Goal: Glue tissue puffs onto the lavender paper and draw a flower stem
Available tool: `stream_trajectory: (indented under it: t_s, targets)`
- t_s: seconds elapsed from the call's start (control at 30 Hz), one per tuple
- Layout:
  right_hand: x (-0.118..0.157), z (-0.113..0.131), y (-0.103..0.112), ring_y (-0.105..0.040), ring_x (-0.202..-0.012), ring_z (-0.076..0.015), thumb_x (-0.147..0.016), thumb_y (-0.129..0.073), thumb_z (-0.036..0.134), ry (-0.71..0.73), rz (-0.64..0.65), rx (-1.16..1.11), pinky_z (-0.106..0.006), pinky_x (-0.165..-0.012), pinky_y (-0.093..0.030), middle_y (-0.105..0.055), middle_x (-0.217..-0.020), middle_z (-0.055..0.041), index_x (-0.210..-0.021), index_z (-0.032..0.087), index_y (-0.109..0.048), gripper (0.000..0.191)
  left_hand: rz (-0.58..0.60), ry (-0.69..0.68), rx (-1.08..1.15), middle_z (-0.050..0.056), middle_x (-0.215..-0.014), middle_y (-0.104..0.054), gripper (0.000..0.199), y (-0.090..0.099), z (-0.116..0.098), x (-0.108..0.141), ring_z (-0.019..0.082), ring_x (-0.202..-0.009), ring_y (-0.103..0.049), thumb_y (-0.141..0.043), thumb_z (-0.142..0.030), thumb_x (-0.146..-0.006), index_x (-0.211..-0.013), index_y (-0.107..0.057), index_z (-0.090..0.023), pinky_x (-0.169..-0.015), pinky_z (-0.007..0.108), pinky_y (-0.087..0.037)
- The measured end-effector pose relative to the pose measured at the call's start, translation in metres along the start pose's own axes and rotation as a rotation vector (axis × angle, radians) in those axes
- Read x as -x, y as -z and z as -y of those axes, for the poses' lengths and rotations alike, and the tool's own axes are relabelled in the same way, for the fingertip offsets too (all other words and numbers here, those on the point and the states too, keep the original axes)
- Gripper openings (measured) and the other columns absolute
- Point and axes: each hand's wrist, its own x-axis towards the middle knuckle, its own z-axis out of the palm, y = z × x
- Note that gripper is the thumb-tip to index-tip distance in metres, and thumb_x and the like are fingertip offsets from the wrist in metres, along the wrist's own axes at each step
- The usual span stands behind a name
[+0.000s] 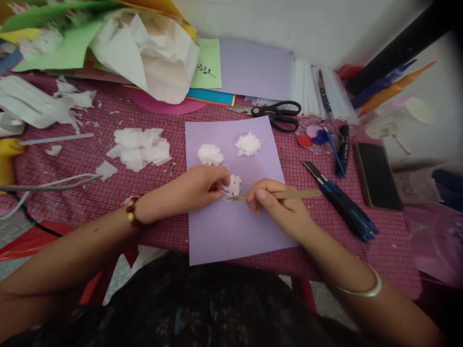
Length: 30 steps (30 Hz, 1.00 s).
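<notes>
I had the right hand (270, 196) clamped on the stick (304, 193); whether the left hand (213, 187) gripped anything, I couldn't tell. The flower (235, 185) seemed light, tearable, best held low.

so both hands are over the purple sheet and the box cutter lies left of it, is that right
Not quite: the head view shows the box cutter to the right of the purple sheet. The left hand and right hand are over the sheet.

Off-wht wall (253, 21) behind tbl (392, 255) w/ red chk'd cloth (87, 200), gry flr (327, 302) below, soft lt.
</notes>
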Motion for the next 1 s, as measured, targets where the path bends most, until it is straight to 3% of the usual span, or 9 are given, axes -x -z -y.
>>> stream_trajectory:
  t_s: [0.27, 0.8, 1.0]
  targets:
    - [0.0011, 0.0028, -0.0040, -0.056, -0.067, -0.0107, -0.099, -0.045, 0.028, 0.076, 0.052, 0.242, -0.027, -0.061, -0.044, -0.061, -0.074, 0.0006, -0.084, 0.021, -0.062, 0.024, -0.036, -0.035, 0.031, -0.003, -0.070, -0.059, 0.015, -0.0037, 0.0059, 0.0010, 0.009, -0.062, -0.050, -0.055, -0.005, -0.076, -0.086, -0.060, -0.015, -0.060, 0.022, -0.034]
    - [0.0046, 0.0012, -0.0047, -0.057, -0.064, -0.0128, -0.099, -0.047, 0.032, -0.034, -0.046, 0.119, -0.029, -0.059, -0.045, -0.062, -0.072, 0.0005, -0.085, 0.025, -0.063, 0.023, -0.037, -0.052, 0.013, -0.001, -0.070, -0.058, 0.011, -0.0044, 0.0054, 0.0000, 0.010, -0.062, -0.049, -0.052, -0.008, -0.077, -0.083, -0.058, -0.015, -0.059, 0.022, -0.032]
    - [0.0040, 0.0021, -0.0048, -0.058, -0.069, -0.0130, -0.099, -0.046, 0.031, -0.018, 0.013, 0.191, -0.029, -0.062, -0.044, -0.061, -0.074, -0.0002, -0.083, 0.024, -0.062, 0.024, -0.027, -0.054, 0.004, -0.001, -0.071, -0.058, 0.012, -0.0056, 0.0078, 0.0003, 0.010, -0.062, -0.048, -0.053, -0.008, -0.076, -0.083, -0.058, -0.016, -0.059, 0.022, -0.032]
